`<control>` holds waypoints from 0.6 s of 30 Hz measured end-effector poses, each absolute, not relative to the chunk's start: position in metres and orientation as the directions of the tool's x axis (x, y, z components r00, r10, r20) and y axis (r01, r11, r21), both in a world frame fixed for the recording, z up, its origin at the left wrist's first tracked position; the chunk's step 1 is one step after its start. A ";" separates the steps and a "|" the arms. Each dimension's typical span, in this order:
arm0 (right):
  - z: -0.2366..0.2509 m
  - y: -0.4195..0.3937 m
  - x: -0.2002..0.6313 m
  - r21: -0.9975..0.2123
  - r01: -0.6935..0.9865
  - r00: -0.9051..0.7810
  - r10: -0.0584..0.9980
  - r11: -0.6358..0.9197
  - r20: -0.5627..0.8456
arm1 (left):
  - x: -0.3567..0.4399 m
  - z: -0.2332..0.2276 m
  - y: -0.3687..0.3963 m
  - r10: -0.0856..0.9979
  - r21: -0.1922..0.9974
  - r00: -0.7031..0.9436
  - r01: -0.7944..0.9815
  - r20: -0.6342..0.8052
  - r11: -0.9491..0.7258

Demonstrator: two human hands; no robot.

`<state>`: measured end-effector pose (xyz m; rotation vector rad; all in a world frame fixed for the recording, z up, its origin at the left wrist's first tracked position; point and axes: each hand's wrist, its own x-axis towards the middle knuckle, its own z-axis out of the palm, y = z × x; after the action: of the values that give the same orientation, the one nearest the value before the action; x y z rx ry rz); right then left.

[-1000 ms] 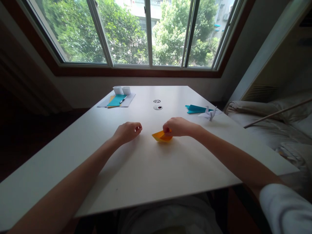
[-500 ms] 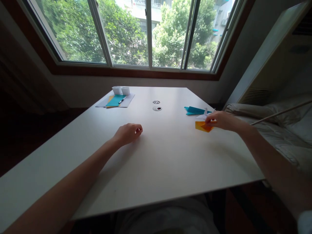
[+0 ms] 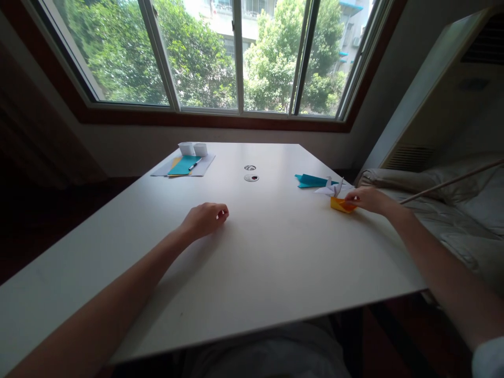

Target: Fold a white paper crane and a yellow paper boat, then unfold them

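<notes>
At the table's right side, my right hand (image 3: 364,200) pinches the edge of an orange folded paper boat (image 3: 339,205), which sits on or just above the tabletop; I cannot tell which. Right behind the boat is a white paper crane (image 3: 329,190), partly overlapped by it. A blue folded paper plane (image 3: 313,181) lies farther back, pointing right. My left hand (image 3: 205,218) rests on the white table (image 3: 252,273), left of the middle. Its fingers are curled together loosely, and nothing shows in them.
At the far left corner, blue, yellow and white paper sheets (image 3: 184,165) lie stacked with a pen (image 3: 195,164) on top. Two small white containers (image 3: 200,150) stand behind them. Two round fittings (image 3: 251,178) are set into the tabletop. A sofa (image 3: 444,210) adjoins the right edge.
My right hand has moved right with the orange paper boat, uncovering more of the white crane. The left hand keeps its place on the table. The view has shifted slightly.
</notes>
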<state>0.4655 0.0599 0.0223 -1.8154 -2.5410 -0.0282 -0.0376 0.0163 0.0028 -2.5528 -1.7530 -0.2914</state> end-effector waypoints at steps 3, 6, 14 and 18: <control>0.023 0.063 0.466 0.006 0.948 -0.319 0.947 0.319 0.020 | -0.037 0.004 0.015 0.923 0.085 0.347 0.928 0.164 -0.364; 0.023 0.066 0.468 0.029 0.949 -0.315 0.949 0.314 0.022 | -0.036 0.005 0.015 0.926 0.079 0.344 0.930 0.159 -0.359; 0.022 0.068 0.471 0.019 0.951 -0.310 0.951 0.310 0.001 | -0.036 0.004 0.016 0.924 0.080 0.351 0.927 0.153 -0.366; 0.031 0.059 0.467 0.005 0.969 -0.247 0.966 0.248 0.075 | -0.037 0.004 0.017 0.921 0.075 0.357 0.925 0.159 -0.371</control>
<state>0.4669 0.0594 0.0305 -1.8917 -2.4367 -0.0773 -0.0368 0.0165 0.0040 -2.5645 -1.7455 -0.2712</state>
